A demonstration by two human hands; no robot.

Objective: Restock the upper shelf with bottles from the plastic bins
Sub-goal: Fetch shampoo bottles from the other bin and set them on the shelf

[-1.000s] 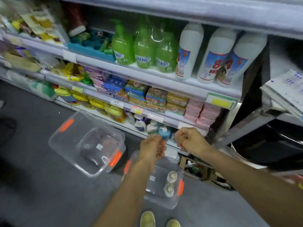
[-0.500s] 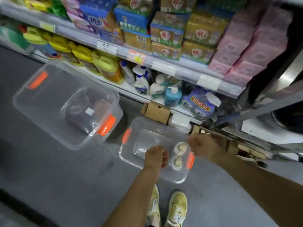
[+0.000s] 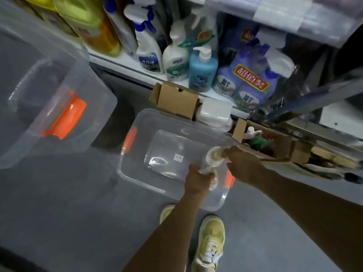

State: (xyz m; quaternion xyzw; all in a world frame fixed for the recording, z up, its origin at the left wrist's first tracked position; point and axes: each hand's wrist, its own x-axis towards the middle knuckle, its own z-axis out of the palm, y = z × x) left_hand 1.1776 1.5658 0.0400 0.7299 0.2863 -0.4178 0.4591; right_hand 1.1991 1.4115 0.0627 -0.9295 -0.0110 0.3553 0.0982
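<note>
**Both hands on bottles in the floor bin**

Two pale, round-capped plastic bottles stand at the right end of a clear rectangular plastic bin with orange handles (image 3: pixel 137 165) that sits on the grey floor (image 3: pixel 68 213). The left hand (image 3: pixel 198 181) is curled around the nearer bottle (image 3: pixel 213 182), and the right hand (image 3: pixel 243 167) pinches the cap of the farther bottle (image 3: pixel 213 156) with its fingertips.

Behind the hands, beyond the bin, a brown cardboard box (image 3: pixel 174 99) and a white plastic tub (image 3: pixel 214 112) rest against the base of a shelving unit. Its lowest shelf (image 3: pixel 125 63) carries a blue pump bottle (image 3: pixel 202 73), white spray and pump bottles, and a purple twin pack with a red and yellow label (image 3: pixel 247 81). To the left of the hands a second, larger clear bin with an orange handle (image 3: pixel 64 116) stands raised and tilted. To the right of the hands lies an open cardboard box (image 3: pixel 275 146) with small items inside. Below the arms, yellow trainers (image 3: pixel 211 242) stand on the floor.
</note>
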